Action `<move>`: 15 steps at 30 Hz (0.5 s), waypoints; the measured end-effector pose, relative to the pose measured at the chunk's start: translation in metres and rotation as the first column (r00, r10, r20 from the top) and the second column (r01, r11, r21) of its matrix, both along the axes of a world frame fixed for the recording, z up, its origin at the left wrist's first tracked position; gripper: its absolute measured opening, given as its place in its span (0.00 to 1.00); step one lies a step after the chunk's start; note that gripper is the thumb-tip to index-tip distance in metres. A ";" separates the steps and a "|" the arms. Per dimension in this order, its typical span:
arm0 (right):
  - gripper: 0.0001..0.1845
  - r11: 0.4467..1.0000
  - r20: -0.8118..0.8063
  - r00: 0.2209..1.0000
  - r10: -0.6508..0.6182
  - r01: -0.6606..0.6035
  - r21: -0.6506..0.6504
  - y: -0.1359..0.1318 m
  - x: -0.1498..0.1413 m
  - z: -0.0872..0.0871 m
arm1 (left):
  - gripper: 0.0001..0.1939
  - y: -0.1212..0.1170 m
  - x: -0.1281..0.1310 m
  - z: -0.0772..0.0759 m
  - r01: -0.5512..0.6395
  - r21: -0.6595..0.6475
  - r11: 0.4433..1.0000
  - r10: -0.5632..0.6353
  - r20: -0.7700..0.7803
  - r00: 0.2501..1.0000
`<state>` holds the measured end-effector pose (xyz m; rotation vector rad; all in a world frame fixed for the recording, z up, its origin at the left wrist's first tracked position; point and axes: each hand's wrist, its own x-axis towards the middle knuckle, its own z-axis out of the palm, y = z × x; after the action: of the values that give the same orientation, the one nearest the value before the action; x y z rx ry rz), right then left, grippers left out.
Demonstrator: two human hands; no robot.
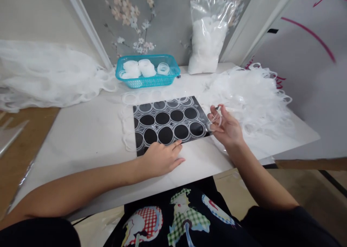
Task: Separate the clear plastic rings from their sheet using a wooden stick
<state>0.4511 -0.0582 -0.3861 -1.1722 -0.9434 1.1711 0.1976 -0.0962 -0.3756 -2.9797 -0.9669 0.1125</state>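
Observation:
A translucent sheet of joined rings (171, 124) lies over a black rectangular board (165, 135) on the white table. My left hand (164, 159) rests flat at the near edge of the board, fingers stretched out over the sheet's border. Just right of the board, my right hand (228, 128) is raised with its fingers curled around thin clear plastic rings (215, 120). A small dark tip shows between its thumb and forefinger; what it belongs to cannot be made out.
Behind the board stands a blue basket (148, 81) with bundled white rings. A zip bag (207, 46) of white material leans on the wall. Ring sheets are piled at right (244, 95) and left (48, 73). The white table (81, 138) ends near my body.

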 end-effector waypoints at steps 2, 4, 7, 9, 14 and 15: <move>0.16 0.998 0.074 0.997 0.037 -0.041 0.052 -0.005 -0.007 0.001 | 0.25 0.000 0.000 0.000 0.010 0.001 1.000 -0.010 -0.002 1.000; 0.14 0.988 0.215 0.971 0.109 -0.130 0.086 -0.011 -0.017 0.000 | 0.25 0.000 0.001 0.001 0.013 0.002 1.000 -0.013 0.000 1.000; 0.14 0.964 0.474 0.863 0.178 -0.248 0.090 -0.018 -0.034 -0.006 | 0.24 0.000 0.002 0.003 0.005 -0.015 1.000 -0.005 -0.002 1.000; 0.14 0.950 0.597 0.780 0.188 -0.298 0.090 -0.021 -0.041 -0.010 | 0.24 0.000 0.002 0.002 -0.002 -0.026 1.000 0.002 -0.001 1.000; 0.11 0.923 0.678 0.705 0.210 -0.371 0.100 -0.022 -0.045 -0.020 | 0.25 0.001 0.003 -0.001 0.009 -0.025 1.000 -0.009 0.013 1.000; 0.11 0.922 0.685 0.699 0.206 -0.373 0.104 -0.022 -0.045 -0.021 | 0.25 0.001 0.003 -0.001 0.010 -0.024 1.000 -0.009 0.014 1.000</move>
<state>0.4061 -0.0804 -0.4073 -1.2935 -1.8307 0.8337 0.2003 -0.0953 -0.3765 -3.0107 -0.9594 0.1036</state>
